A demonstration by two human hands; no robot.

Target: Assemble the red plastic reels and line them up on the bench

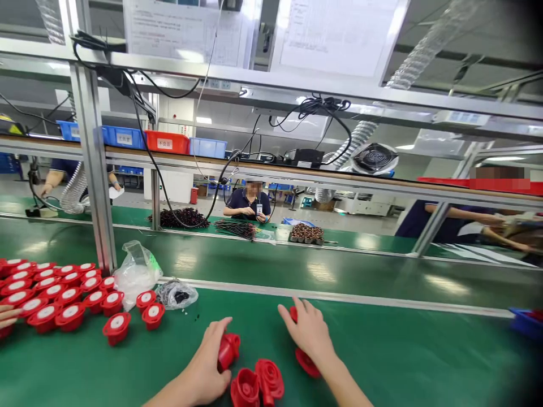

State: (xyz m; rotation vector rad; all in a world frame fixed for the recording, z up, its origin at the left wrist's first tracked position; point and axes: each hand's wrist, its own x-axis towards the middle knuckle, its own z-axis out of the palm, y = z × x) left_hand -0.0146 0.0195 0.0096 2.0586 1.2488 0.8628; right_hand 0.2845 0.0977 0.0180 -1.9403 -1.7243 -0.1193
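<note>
My left hand (207, 362) is curled around a red plastic part (229, 350) on the green work surface. To the right, my right hand (310, 333) lies over another red part (307, 363), which shows past the fingertips and below the palm. Between and below the hands are two more red parts: an open cup-shaped one (246, 388) and one with round ridges and a spout (270, 380). Several red parts with white round centres (71, 316) stand in a group at the left.
A clear plastic bag (136, 271) and a smaller bag with dark bits (176, 295) lie near the metal post (91, 169). Another person's fingers (7, 316) touch the group at the left edge. A blue bin (526, 323) stands at the far right.
</note>
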